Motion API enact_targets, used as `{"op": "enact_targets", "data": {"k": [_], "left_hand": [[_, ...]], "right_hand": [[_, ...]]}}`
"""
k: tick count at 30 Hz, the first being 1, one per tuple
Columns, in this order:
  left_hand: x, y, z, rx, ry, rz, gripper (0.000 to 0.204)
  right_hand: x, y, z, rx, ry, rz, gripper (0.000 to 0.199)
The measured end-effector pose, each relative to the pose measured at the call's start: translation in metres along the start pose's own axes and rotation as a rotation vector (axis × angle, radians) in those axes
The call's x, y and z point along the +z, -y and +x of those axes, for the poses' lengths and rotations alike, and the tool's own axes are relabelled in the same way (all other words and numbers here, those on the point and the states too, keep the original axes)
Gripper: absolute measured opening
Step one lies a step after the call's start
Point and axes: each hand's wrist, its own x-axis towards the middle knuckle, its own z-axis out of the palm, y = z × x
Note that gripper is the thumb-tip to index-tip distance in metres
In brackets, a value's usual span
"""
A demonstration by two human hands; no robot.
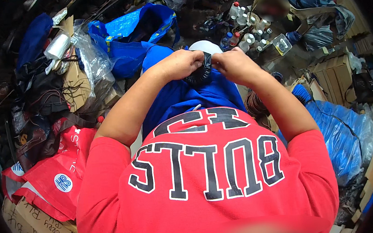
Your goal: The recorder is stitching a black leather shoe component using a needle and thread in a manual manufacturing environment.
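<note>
Here we are at the upper middle of the frame, and everything gathers around one dark ribbed piece (199, 77) just above the blue shorts (168, 101). It sits right between the two hands, its length tilting from near the right fingertips down toward the lower left, its rounded, ridged end low and its narrower end up top. Now the left hand (186, 64): in from the left, knuckles up, fingers bent in and pinching the piece along its upper left edge, so this is the hand with the plainer hold. The right hand (236, 65) comes from the other side, fingers curled close together just beside the narrow upper end. So near, these two, that only a slim dark strip separates them! Whether those right fingers grip the edge, or something thin, or merely touch, I cannot tell.

Plenty is out of sight. The left fingers cover part of the piece, its underside faces away, and against the shadow its lower outline is hard to follow; what kind of thing it is, I can't make out. Just beyond, a white rounded shape (205, 47) is partly blocked by the hands. Along the bottom edge, a blurred band crosses the red shirt (194, 216).
</note>
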Motion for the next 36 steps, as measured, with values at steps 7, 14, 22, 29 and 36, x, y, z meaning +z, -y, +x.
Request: {"op": "enact_targets", "data": {"k": [7,14,22,29,36], "left_hand": [[-0.042,0.016,-0.047,-0.266,0.008,0.205,0.010],[-0.108,0.071,-0.145,-0.150,-0.507,-0.674,0.011],[-0.086,-0.054,-0.083,0.360,-0.402,-1.427,0.026],[-0.079,0.034,-0.137,-0.176,-0.278,0.304,0.016],[-0.265,0.099,-0.322,-1.244,-0.885,0.852,0.028]], "right_hand": [[0.005,-0.039,-0.010,-0.036,-0.046,-0.066,0.006],[-0.010,-0.101,-0.062,0.398,-0.351,1.284,0.015],[-0.041,-0.008,0.000,-0.176,-0.346,2.047,0.020],[-0.009,-0.070,-0.071,0.283,-0.029,0.454,0.024],[-0.049,-0.295,-0.336,1.163,-0.174,-0.350,0.032]]}}
